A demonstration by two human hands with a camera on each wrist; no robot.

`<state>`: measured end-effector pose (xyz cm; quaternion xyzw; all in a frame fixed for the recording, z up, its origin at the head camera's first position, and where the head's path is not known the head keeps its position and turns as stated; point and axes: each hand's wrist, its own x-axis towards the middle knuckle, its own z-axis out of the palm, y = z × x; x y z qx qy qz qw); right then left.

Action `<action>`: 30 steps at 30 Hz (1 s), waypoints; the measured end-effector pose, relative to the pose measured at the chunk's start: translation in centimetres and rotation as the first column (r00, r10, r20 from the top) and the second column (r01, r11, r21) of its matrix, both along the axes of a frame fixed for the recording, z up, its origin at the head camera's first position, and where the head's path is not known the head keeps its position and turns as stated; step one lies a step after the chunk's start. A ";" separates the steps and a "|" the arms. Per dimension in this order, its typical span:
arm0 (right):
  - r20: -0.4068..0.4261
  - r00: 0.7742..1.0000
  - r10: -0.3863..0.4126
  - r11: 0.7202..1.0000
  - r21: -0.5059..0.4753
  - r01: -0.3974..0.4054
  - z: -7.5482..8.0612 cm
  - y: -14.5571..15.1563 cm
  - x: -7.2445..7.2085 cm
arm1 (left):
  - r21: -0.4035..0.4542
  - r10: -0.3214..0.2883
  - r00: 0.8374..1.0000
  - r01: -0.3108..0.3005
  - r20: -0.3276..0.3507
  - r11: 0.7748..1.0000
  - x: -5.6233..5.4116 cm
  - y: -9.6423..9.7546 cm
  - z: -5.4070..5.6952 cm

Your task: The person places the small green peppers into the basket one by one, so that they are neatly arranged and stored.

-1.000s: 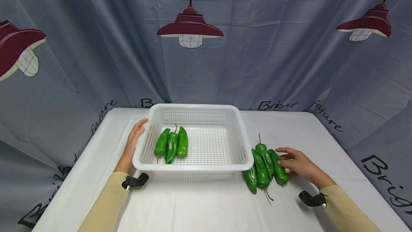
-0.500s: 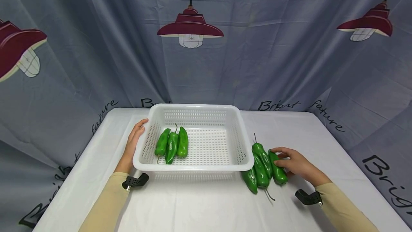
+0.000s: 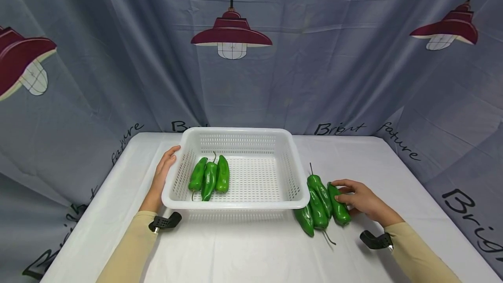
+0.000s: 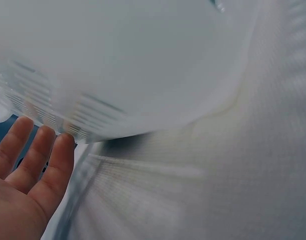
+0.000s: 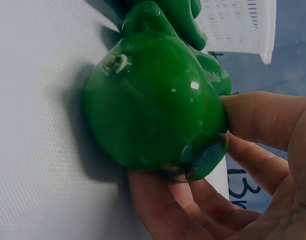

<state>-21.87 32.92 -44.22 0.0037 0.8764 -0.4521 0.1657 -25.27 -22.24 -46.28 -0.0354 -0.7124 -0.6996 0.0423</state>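
Observation:
My left hand (image 3: 162, 174) rests against the left side of a white plastic basket (image 3: 235, 205). In the left wrist view its fairly straight fingers (image 4: 60, 160) meet the slotted wall. Three green peppers (image 3: 209, 180) lie side by side in the basket's left half. To the right of the basket, more green peppers (image 3: 317, 211) lie bunched on the table, some partly behind its rim. My right hand (image 3: 359, 198) holds the rightmost green pepper (image 3: 339, 209) of this bunch. The right wrist view shows that pepper (image 5: 148, 105) between thumb and fingers, its stem end facing the camera.
A white cloth covers the table (image 3: 243, 252). Behind it hangs a blue-grey curtain (image 3: 251, 91) printed with red lamps and lettering. Each wrist carries a black strap-on device (image 3: 377, 240).
My right hand has shifted slightly left with its pepper, bringing it closer against its neighbours; the neighbouring pepper's top moved left too. My left hand and the basket stay put.

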 end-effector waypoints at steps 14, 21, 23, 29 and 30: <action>0.058 0.998 -0.020 0.996 -0.082 0.024 -0.1 0.7 -0.1 | 0.011 -0.001 1.000 0.001 0.000 1.000 0.0 0.0 0.0; 0.072 0.997 -0.015 0.993 -0.113 0.023 0.1 0.8 -0.1 | -0.003 -0.001 1.000 0.001 -0.008 1.000 0.0 0.0 0.0; 0.069 0.998 -0.011 0.993 -0.120 0.020 0.4 0.9 -0.2 | -0.003 0.000 1.000 0.000 -0.007 1.000 0.0 0.0 0.0; 0.061 0.998 0.003 0.986 -0.169 0.007 2.1 1.0 -0.8 | 0.011 -0.002 1.000 0.002 -0.008 1.000 0.0 0.0 0.0; 0.060 0.998 0.007 0.983 -0.183 0.005 2.5 1.0 -1.0 | 0.014 -0.003 1.000 0.003 -0.008 1.000 0.0 0.0 0.0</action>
